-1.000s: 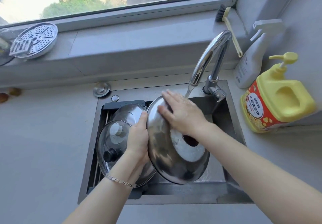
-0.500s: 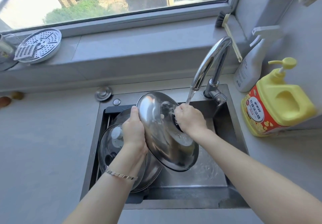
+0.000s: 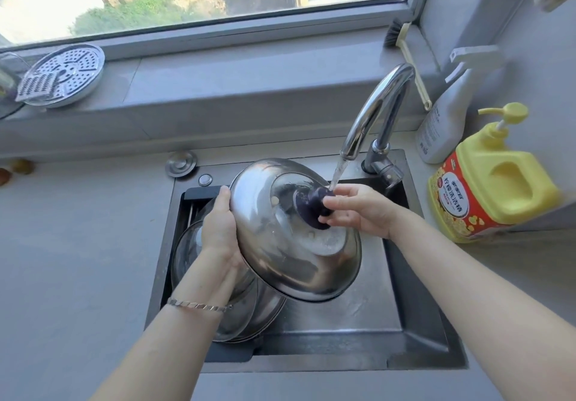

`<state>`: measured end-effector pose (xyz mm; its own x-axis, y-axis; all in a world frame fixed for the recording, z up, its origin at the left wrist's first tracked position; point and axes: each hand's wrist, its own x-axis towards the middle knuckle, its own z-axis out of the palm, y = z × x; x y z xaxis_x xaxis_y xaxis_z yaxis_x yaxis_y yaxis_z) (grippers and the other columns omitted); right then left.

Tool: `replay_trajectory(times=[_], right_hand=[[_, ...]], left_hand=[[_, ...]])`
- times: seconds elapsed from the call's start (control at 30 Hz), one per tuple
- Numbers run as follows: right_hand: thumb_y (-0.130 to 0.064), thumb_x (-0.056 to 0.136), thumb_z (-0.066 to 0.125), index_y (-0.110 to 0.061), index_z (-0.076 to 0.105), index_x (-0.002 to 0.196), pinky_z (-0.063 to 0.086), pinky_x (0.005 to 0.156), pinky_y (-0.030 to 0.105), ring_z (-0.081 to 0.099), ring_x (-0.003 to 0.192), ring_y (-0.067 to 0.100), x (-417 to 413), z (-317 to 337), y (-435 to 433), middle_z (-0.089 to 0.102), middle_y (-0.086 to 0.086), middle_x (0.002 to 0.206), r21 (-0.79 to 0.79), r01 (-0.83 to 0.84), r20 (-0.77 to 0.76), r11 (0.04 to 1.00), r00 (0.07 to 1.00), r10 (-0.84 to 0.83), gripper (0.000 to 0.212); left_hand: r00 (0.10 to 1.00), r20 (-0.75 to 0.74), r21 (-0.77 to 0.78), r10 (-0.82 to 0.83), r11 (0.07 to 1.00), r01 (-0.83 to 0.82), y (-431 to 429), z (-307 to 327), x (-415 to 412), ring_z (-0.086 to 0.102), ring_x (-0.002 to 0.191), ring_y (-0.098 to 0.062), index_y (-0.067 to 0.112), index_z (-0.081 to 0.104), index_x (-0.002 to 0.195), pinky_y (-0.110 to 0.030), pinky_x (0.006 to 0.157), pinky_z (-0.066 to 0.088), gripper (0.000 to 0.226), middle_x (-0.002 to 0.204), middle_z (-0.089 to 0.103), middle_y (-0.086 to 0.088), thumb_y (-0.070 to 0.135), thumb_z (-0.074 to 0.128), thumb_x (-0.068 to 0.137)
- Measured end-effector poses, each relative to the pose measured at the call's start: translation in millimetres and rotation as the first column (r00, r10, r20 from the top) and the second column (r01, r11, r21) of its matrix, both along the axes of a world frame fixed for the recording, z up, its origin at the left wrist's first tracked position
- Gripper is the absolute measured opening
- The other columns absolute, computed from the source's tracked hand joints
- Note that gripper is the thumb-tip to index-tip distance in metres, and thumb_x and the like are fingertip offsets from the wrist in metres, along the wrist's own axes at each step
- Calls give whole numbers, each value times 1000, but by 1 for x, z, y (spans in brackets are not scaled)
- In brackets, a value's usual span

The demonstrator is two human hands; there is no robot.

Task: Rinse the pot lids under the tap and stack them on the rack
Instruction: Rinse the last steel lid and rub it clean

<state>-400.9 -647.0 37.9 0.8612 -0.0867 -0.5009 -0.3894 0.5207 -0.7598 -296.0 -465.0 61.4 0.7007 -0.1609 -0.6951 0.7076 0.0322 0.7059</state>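
Observation:
A large steel pot lid (image 3: 280, 244) with a dark knob (image 3: 311, 205) is tilted over the sink (image 3: 405, 338), its domed top facing me. My left hand (image 3: 219, 232) grips its left rim. My right hand (image 3: 358, 210) pinches the knob, where the water stream from the tap (image 3: 374, 110) lands. Behind my left arm, a glass lid (image 3: 187, 254) and a steel lid (image 3: 261, 313) lean on the rack (image 3: 199, 194) at the sink's left side.
A yellow soap pump bottle (image 3: 489, 182) and a white spray bottle (image 3: 448, 116) stand right of the tap. A dish brush (image 3: 408, 57) leans in the window corner. A perforated steamer plate (image 3: 62, 76) and a grater lie on the sill at left.
The lid has turned so its top and knob face me more. My right hand went from rubbing the lid's surface to pinching the knob under the stream.

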Motion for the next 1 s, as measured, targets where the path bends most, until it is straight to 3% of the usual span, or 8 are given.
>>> replay_trajectory(times=[0.07,0.17,0.37,0.5,0.6,0.67,0.77,1.0], right_hand=[[-15,84,65,-11,63,87,52,51,16,67,54,10,7,1,9,65,4,80,-183,77,-54,980,995,-88,6],[-40,84,63,-19,58,74,45,42,14,58,40,3,18,1,21,58,-2,72,-434,93,-158,896,971,-178,23],[-39,94,46,-18,56,78,39,37,18,45,35,11,29,-11,24,51,1,75,-529,82,-235,844,942,-239,28],[-26,97,38,-15,52,70,45,37,23,53,38,21,10,-22,15,53,9,70,-518,73,-232,852,947,-222,32],[-26,95,42,-11,47,58,51,48,32,63,47,28,-14,-28,2,57,11,56,-810,-126,-250,572,958,-143,40],[-24,94,46,-8,50,58,50,46,28,59,40,20,-32,-33,-7,60,9,53,-845,-199,-298,497,946,-129,40],[-25,94,47,-5,57,63,52,51,27,59,41,17,-56,-43,-21,64,10,57,-823,-237,-363,517,918,-158,38],[-28,94,48,-8,62,65,49,49,23,60,42,10,-73,-53,-28,66,4,58,-829,-269,-398,491,900,-178,37]], left_hand=[[999,-13,-28,38,999,-38,-1,-2,-1,68,90,-28,12,69,105,-41,82,55,45,102,72,-11,49,47,90],[996,-7,-26,91,995,-92,-2,-8,-3,68,86,-26,15,69,90,-41,86,53,36,89,74,-6,45,48,91],[994,24,34,109,993,-110,-1,-11,-8,67,84,-25,15,67,87,-41,84,54,36,95,72,-8,47,51,89],[986,166,133,-3,991,-20,-16,-3,-13,59,74,-25,11,61,74,-45,77,54,39,82,61,-12,42,48,92],[954,239,281,-179,953,109,-34,0,-22,41,64,-22,13,48,68,-35,58,38,40,62,41,-6,45,43,92],[907,278,374,-317,905,202,-50,-1,-28,28,55,-18,17,31,57,-28,53,24,46,55,25,0,44,43,92],[831,313,421,-461,851,313,-74,2,-35,18,48,-15,20,20,51,-27,45,15,55,51,19,1,42,50,91],[621,348,511,-702,698,502,-110,12,-52,34,47,-18,17,34,49,-26,47,28,47,48,36,1,39,61,82]])
